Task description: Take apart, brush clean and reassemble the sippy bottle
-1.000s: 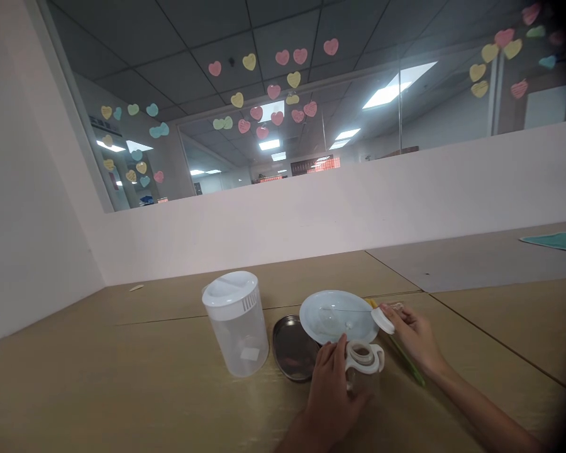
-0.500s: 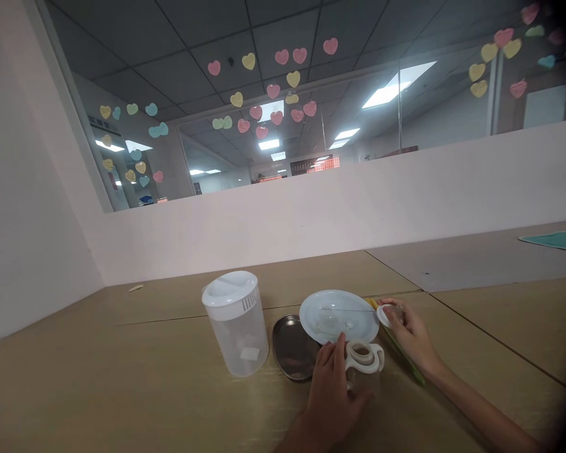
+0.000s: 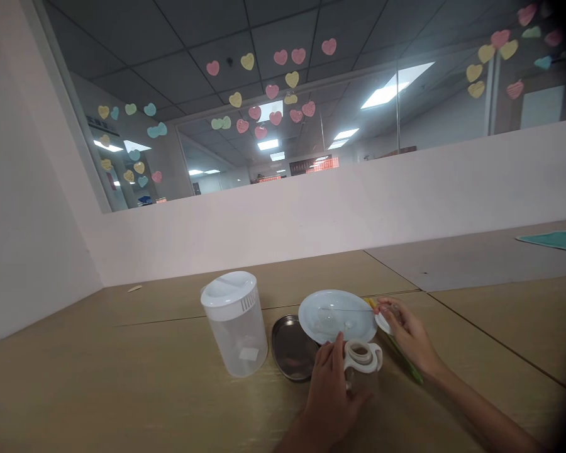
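A small see-through jar (image 3: 364, 369) with a white collar and side loop stands upright on the tabletop (image 3: 146, 377), its round mouth uncovered. A white lid (image 3: 383, 324), partly hidden, is tilted to its right, apart from it.

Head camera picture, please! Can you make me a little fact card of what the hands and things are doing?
Left hand: against a clear jar with a white handled collar
Jar top: open
Right hand: holding a small round white lid-like piece, partly hidden by fingers
Behind jar: shallow pale round bowl, contents unclear
Left of jar: dark oval metal tray, then tall translucent plastic jug with white lid
Far right: flat teal cloth
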Demonstrator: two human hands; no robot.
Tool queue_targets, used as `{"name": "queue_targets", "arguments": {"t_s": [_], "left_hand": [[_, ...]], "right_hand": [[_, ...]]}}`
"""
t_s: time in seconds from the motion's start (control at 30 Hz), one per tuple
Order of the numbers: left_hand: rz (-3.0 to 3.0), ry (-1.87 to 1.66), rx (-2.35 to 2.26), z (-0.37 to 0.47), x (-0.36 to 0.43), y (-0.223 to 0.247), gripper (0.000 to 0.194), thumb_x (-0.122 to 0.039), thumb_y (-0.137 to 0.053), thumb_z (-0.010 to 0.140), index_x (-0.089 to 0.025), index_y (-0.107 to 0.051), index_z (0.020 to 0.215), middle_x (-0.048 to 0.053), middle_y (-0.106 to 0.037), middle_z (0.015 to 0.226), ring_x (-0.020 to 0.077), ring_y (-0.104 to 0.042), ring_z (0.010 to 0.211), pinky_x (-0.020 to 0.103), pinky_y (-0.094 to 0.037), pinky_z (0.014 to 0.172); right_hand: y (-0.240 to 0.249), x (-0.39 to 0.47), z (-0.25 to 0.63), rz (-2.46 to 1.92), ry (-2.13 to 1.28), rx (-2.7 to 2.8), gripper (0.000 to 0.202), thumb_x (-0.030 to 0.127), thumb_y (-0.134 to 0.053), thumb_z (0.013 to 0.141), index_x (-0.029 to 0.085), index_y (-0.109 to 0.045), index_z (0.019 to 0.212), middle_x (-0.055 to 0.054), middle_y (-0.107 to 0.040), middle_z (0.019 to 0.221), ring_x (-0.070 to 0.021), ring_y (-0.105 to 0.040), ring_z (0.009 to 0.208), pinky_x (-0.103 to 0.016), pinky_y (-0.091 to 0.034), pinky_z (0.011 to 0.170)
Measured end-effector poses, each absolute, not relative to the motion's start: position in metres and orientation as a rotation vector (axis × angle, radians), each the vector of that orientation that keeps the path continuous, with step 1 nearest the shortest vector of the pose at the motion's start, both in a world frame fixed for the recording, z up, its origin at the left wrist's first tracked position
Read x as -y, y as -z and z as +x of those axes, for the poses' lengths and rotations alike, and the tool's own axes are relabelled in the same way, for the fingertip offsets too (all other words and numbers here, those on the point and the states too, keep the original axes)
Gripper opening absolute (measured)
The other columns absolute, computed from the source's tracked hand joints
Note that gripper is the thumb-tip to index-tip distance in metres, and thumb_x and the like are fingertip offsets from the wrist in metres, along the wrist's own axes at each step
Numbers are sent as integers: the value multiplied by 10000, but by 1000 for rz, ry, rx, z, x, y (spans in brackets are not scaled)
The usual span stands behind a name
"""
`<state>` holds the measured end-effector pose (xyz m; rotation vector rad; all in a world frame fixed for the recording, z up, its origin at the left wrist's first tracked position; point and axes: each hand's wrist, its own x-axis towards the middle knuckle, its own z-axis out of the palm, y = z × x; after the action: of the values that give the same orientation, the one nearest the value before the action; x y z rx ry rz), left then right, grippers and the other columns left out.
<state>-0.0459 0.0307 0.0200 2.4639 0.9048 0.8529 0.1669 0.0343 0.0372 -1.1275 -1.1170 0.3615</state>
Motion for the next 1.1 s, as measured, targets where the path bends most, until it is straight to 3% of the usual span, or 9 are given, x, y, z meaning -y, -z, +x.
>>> {"name": "queue_targets", "arguments": {"t_s": [0.3, 0.57, 0.83, 0.97, 1.1], "left_hand": [[2472, -843, -907, -46, -31, -18, 900, -349, -676, 709, -164, -167, 1428, 104, -399, 1392, 285, -307, 1283, 451, -257, 1093], [2465, -854, -893, -46, -30, -20, 879, -346, -666, 713, -167, -184, 1426, 113, -396, 1393, 296, -314, 1278, 472, -255, 1089], [2467, -836, -922, -46, -29, -22, 872, -339, -663, 713, -160, -191, 1425, 105, -399, 1393, 289, -315, 1276, 451, -260, 1091], [2467, -839, -911, -46, -30, -22, 887, -307, -674, 696, -149, -192, 1424, 103, -409, 1385, 284, -315, 1273, 434, -258, 1094], [2466, -850, -900, -46, -31, -20, 884, -295, -673, 693, -158, -195, 1423, 95, -407, 1386, 277, -317, 1270, 434, -253, 1096]], "right_hand": [[-37, -34, 169, -1109, -438, 1125, 346, 500, -553, 775, 184, -614, 900, -26, -640, 751, -172, -577, 736, -245, -444, 650], [-41, -26, 162, -1052, -672, 1121, 465, 489, -490, 829, 229, -435, 1210, 28, -587, 599, -158, -564, 595, -260, -437, 583], [-39, -33, 168, -1062, -579, 1102, 343, 504, -451, 822, 205, -609, 881, -2, -582, 616, -184, -578, 679, -304, -443, 735], [-42, -32, 173, -958, -649, 1076, 346, 451, -425, 760, 189, -619, 873, -29, -592, 597, -195, -552, 576, -307, -420, 573], [-43, -29, 173, -879, -765, 1043, 428, 323, -453, 672, 175, -566, 1057, -20, -596, 581, -183, -535, 519, -295, -397, 509]]}}
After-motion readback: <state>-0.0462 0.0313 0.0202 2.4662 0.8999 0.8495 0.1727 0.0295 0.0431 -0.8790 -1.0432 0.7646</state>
